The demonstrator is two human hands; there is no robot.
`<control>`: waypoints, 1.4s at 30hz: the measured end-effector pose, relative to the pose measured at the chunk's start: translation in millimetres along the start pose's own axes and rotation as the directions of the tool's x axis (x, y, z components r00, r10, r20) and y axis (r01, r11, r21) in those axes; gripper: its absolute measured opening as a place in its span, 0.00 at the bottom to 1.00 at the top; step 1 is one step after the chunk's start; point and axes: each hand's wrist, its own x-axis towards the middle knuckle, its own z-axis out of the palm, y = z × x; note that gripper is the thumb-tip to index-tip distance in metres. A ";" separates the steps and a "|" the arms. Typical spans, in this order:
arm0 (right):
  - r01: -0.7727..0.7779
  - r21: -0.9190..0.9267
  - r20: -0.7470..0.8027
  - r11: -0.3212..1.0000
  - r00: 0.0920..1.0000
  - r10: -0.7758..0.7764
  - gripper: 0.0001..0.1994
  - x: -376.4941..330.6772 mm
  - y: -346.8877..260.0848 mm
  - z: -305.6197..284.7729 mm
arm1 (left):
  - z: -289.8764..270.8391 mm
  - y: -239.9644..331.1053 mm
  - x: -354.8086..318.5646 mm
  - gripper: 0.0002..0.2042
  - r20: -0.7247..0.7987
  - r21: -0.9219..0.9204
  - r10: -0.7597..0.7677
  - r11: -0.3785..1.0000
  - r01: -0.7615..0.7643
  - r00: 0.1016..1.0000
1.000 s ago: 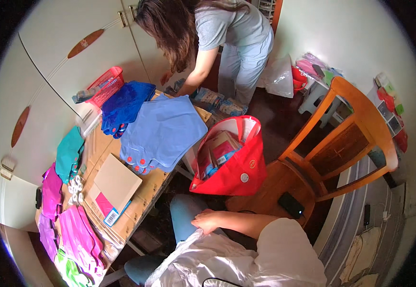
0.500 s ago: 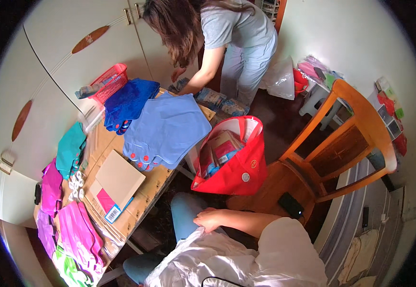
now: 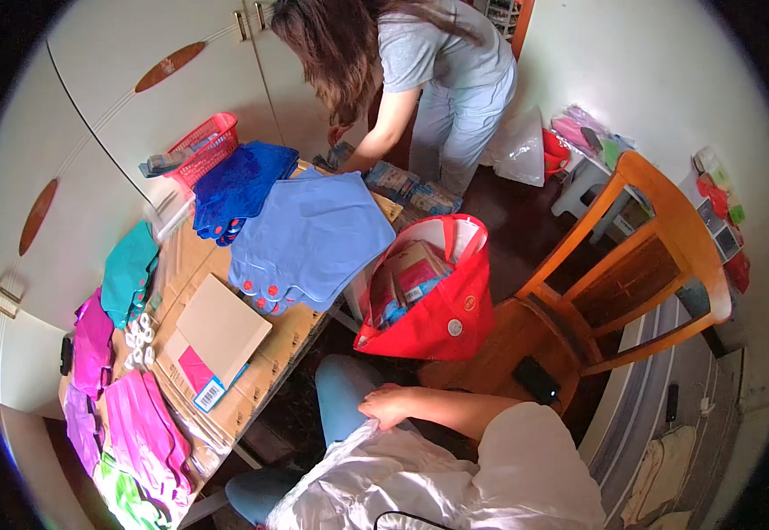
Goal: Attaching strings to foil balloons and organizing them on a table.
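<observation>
My right hand (image 3: pixel 385 405) rests over my thigh, its fingers closed on the hem of my white shirt (image 3: pixel 358 468). No part of my left hand shows. Just beyond my right hand, a red tote bag (image 3: pixel 442 318) stands on the wooden chair's seat, with cardboard and blue-printed packages inside. To the left on the table lies a folded brown cardboard piece (image 3: pixel 223 320) with a pink and blue label. Past it are a stack of light blue flat pieces (image 3: pixel 314 230) with red dots and a dark blue stack (image 3: pixel 241 184).
Teal (image 3: pixel 128 274), magenta (image 3: pixel 93 344) and pink stacks (image 3: pixel 141 424) line the table's left side, near small white items (image 3: pixel 140 340). A red basket (image 3: pixel 208 148) sits at the back. Another person (image 3: pixel 437 62) bends over packages (image 3: pixel 393 181). A wooden chair (image 3: pixel 570 327) holds a phone (image 3: pixel 536 380).
The other person's hand has lifted slightly at the far end of the table. My right hand stays in place. The view has shifted a little.
</observation>
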 end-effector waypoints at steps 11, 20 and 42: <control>-0.022 -0.010 -0.011 1.000 1.000 0.022 0.18 -5.6 -5.9 -7.7 | 3.5 -0.2 5.2 0.26 -0.007 -0.059 -0.020 0.998 0.020 1.000; 0.010 -0.016 -0.011 1.000 1.000 -0.011 0.19 -3.8 -3.1 -5.9 | 3.5 -0.5 4.0 0.26 -0.012 -0.096 -0.048 0.994 0.046 0.999; 0.033 -0.019 -0.068 0.999 0.997 -0.034 0.20 -0.4 0.7 2.5 | 3.1 2.9 2.5 0.26 -0.025 -0.199 -0.103 0.975 0.096 0.994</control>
